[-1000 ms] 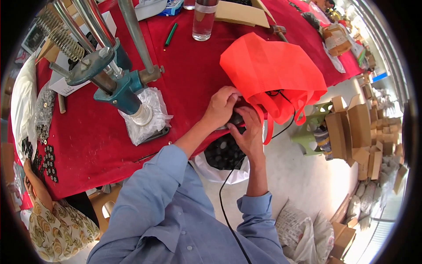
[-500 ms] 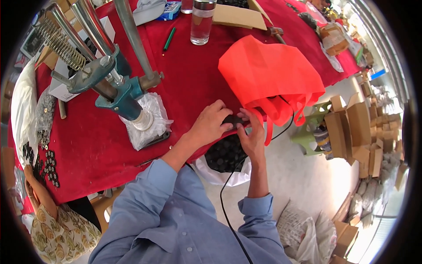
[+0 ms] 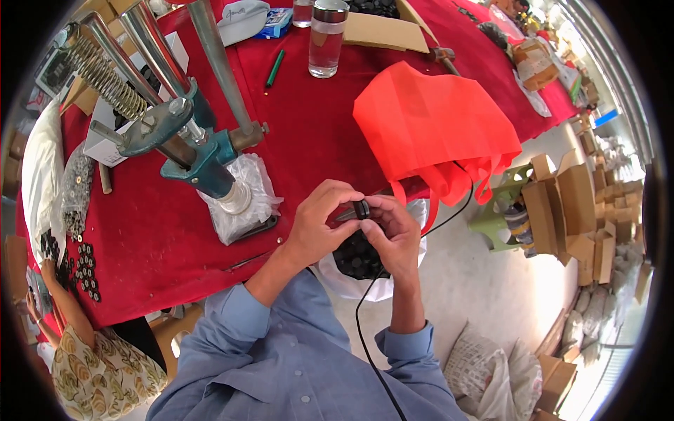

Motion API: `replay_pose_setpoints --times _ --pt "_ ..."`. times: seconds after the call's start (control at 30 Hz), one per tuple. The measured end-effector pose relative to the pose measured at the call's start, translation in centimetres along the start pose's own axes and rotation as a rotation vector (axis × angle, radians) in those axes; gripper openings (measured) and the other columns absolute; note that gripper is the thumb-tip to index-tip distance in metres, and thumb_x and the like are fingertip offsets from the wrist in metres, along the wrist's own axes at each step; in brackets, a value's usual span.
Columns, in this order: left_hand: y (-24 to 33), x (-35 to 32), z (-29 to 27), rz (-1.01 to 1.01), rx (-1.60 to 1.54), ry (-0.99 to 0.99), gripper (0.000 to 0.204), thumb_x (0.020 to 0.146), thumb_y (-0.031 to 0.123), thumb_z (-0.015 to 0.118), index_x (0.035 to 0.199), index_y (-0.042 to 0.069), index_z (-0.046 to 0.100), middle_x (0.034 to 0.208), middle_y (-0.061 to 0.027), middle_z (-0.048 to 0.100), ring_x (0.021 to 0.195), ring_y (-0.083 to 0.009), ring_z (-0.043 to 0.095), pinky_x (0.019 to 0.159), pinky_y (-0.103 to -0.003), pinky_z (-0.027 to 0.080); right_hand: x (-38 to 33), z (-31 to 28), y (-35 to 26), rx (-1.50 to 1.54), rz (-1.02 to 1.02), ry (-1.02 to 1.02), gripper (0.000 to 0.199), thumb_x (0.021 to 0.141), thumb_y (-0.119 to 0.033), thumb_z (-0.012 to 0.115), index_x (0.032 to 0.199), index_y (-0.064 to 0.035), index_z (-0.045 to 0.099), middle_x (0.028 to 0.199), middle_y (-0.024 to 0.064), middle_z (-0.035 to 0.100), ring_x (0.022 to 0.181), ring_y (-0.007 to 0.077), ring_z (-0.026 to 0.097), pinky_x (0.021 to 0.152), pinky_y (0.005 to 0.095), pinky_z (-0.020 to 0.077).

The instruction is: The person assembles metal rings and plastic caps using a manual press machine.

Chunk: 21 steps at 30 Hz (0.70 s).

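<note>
My left hand (image 3: 321, 221) and my right hand (image 3: 388, 235) meet at the front edge of the red table (image 3: 309, 140). Both pinch a small black round part (image 3: 361, 208) between their fingertips. A thin black cable (image 3: 365, 330) runs from my hands down over my blue shirt. Just under my hands hangs a white bag full of small black parts (image 3: 358, 259). An orange fabric bag (image 3: 432, 130) lies on the table just beyond my right hand.
A blue-green hand press with steel columns and a spring (image 3: 175, 133) stands at left on a plastic sheet. A glass jar (image 3: 327, 45), green pen (image 3: 274, 68) and cardboard (image 3: 382, 31) lie farther back. Black rings (image 3: 81, 263) are spread at far left by another person (image 3: 84, 358). Cardboard boxes (image 3: 569, 210) crowd the floor at right.
My hands have drawn back from under the orange bag toward the table's front edge, with the small black part now held up between the fingertips.
</note>
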State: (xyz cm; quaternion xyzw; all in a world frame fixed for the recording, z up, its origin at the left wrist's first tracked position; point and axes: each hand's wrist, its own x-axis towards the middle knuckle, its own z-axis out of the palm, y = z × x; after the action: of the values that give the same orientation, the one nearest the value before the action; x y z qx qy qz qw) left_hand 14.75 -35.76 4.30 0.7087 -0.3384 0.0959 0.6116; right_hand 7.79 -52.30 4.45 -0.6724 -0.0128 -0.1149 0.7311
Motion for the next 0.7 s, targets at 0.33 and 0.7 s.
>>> replay_pose_setpoints --times 0.33,0.7 --pt "3.1 -0.9 -1.4 0.010 -0.088 -0.016 0.038 0.078 -0.010 0.076 0.114 0.000 0.065 0.111 -0.0148 0.064 0.092 -0.0289 0.070 0.076 -0.033 0.061 -0.8 1.7 -2.3 -0.438 -0.285 0.123 0.029 0.082 0.006 0.074 0.110 0.0003 0.071 0.105 0.0139 0.072 0.095 0.0252 0.070 0.083 0.0315 0.0548" --pt "4.3 -2.3 -1.2 0.065 -0.010 0.072 0.027 0.079 -0.009 0.074 0.104 0.000 0.067 0.097 -0.0159 0.068 0.087 -0.0309 0.070 0.072 -0.036 0.057 -2.7 2.9 -3.8 -0.542 -0.435 0.115 0.030 0.078 0.012 0.074 0.106 0.0016 0.071 0.094 0.0137 0.073 0.083 0.0242 0.072 0.071 0.0312 0.0568"
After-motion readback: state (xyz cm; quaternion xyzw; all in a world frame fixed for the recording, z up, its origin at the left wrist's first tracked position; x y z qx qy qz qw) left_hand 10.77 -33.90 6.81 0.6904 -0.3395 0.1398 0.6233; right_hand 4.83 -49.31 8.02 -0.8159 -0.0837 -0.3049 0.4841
